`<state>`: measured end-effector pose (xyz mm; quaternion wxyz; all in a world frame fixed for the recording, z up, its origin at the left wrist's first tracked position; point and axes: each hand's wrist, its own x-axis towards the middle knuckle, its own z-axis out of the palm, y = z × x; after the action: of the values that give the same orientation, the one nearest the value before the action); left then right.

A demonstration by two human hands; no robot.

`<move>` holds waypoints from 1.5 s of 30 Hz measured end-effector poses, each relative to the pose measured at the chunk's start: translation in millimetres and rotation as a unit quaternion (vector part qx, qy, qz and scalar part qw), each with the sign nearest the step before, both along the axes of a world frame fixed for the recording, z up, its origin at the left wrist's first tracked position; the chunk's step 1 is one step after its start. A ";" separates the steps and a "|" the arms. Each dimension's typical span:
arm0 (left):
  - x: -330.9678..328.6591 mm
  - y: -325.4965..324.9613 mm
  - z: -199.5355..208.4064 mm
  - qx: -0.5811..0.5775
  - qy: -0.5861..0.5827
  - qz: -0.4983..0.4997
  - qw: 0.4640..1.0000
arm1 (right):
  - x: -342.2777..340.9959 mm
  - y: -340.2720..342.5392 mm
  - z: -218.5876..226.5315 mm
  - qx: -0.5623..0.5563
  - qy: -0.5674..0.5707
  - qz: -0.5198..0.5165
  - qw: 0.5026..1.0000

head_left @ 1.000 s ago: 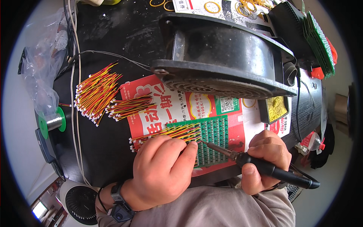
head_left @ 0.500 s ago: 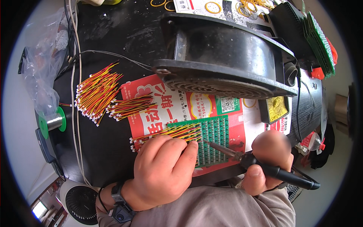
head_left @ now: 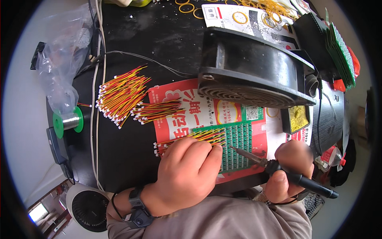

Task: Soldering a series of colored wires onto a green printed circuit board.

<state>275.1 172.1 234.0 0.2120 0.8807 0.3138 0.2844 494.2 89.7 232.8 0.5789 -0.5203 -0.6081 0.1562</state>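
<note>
A green circuit board panel [head_left: 238,149] with rows of small parts lies on a red and white printed sheet [head_left: 260,149]. Red, yellow and black wires [head_left: 203,137] with white end plugs stretch across its left side. My left hand [head_left: 189,171] rests over these wires, fingers curled and closed on wire near the bare ends; what is under the palm is hidden. In my right hand [head_left: 288,171] is a black-handled soldering iron [head_left: 308,185], held like a pen. Its tip points left, just beside my left fingertips over the board; whether it touches is too small to tell.
A big black fan [head_left: 254,67] stands close beyond the board. Loose wire bundles [head_left: 123,95] and a green solder spool [head_left: 79,119] are at left. Right of the fan sits a yellow sponge in a holder [head_left: 298,118]. Pale cables [head_left: 94,139] cross the table's left side.
The whole scene has shifted rightward in the picture as the view turned. Both hands keep nearly the same grip and place over the board.
</note>
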 end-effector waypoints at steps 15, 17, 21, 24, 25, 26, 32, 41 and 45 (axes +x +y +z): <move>-57.1 58.4 34.5 -0.042 0.104 0.226 0.968 | 0.0 -4.3 -0.7 -0.014 0.016 -0.008 1.000; -56.6 59.2 30.9 -0.016 0.130 0.210 0.969 | 0.2 -3.4 -0.4 -0.010 0.014 -0.007 1.000; -53.4 59.7 26.3 -0.018 0.132 0.201 0.970 | 2.4 -2.4 0.2 -0.008 0.004 0.003 1.000; -53.7 60.5 25.3 -0.021 0.140 0.205 0.969 | 2.4 -0.6 -0.1 -0.002 0.006 0.007 1.000; -53.4 60.7 25.6 -0.016 0.145 0.203 0.968 | 2.7 -0.3 0.1 -0.002 0.006 0.007 1.000; -53.0 60.9 25.9 -0.011 0.150 0.201 0.968 | 3.2 -0.2 0.4 -0.001 0.004 0.009 1.000; -55.3 56.7 33.7 -0.067 0.114 0.237 0.963 | 3.2 -1.2 -0.8 0.007 0.008 0.006 1.000; -57.7 54.0 42.2 -0.083 0.080 0.214 0.970 | 2.5 0.0 -1.0 0.014 0.009 0.004 1.000; -49.8 48.4 49.6 -0.102 0.040 0.200 0.974 | 1.1 -0.5 -0.1 0.010 0.018 -0.002 1.000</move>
<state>225.3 220.5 283.7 0.2266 0.7849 0.5190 0.2517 495.4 89.2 232.7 0.5950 -0.5129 -0.5983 0.1581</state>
